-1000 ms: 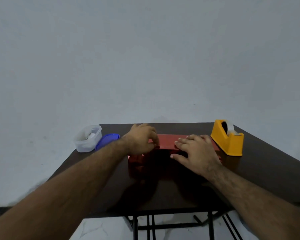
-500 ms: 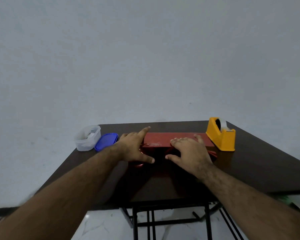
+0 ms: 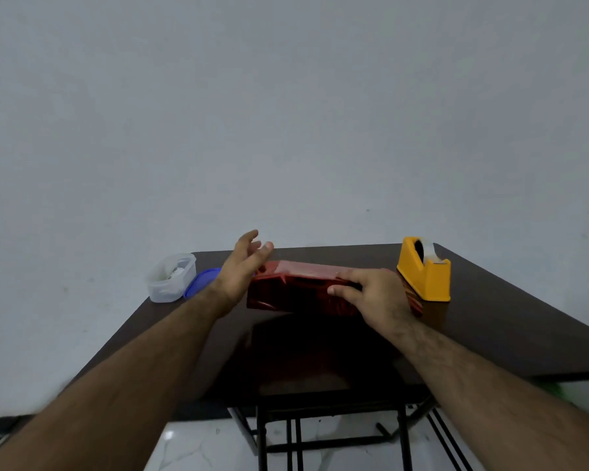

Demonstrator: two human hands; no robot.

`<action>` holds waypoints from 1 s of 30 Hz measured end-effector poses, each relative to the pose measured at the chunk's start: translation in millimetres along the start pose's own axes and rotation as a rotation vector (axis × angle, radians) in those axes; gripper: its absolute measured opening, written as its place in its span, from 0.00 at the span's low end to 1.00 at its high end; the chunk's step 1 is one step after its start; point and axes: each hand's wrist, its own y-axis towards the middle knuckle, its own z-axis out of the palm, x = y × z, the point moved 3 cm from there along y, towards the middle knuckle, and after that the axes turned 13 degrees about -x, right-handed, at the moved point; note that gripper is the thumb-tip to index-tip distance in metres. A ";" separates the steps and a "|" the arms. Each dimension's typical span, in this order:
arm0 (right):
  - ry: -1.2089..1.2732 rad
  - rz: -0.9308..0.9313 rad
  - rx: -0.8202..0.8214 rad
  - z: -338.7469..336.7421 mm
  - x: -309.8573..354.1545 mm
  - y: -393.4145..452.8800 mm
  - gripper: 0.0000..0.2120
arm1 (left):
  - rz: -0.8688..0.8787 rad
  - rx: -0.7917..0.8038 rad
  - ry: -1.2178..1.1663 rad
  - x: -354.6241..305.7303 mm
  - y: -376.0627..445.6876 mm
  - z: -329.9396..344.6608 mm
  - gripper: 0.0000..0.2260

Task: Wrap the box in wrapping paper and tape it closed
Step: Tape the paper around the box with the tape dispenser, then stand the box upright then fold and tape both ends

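Box (image 3: pixel 296 290), wrapped in glossy red paper, sits at centre frame on the dark table (image 3: pixel 524 334), its left end apparently raised slightly off the surface; contact underneath not resolvable. Right hand (image 3: pixel 378 297) lies over the right part of the box, fingers on the top face and thumb against the near side, clamping it. Left hand (image 3: pixel 242 270) is off the box at its left end, fingers straight and spread, palm turned toward that end, holding nothing. Hands are apart, one at each end. Yellow tape dispenser (image 3: pixel 425 270) stands just right of the box, with the loose end of the tape at its cutter. A clear plastic tub (image 3: pixel 170 278) and blue lid (image 3: pixel 203 282) sit at left of frame, near the table's far left edge. Judgement: long seam looks closed; step in hand is finishing the left end flap. Fold lines at that end are visible but whether they are taped cannot be told. Next move likely calls for the left hand to press the end fold flat while the right hand steadies the box, then a strip from the dispenser. Risk: glossy paper may spring open if released before taping.
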 end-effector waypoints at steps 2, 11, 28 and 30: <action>0.162 0.082 -0.048 -3.6 3.2 8.7 0.21 | -0.013 -0.032 -0.129 -4.9 -0.2 2.8 0.43; 0.756 0.409 -0.115 11.2 9.1 40.5 0.16 | 0.344 -0.543 -0.307 -48.5 -2.8 32.2 0.43; 0.935 0.628 -0.164 61.0 -18.8 98.4 0.12 | 0.149 -0.161 -0.120 24.9 39.8 78.4 0.50; 0.973 0.592 -0.247 64.9 -20.8 107.4 0.11 | 0.174 -0.123 -0.128 36.4 34.4 85.3 0.52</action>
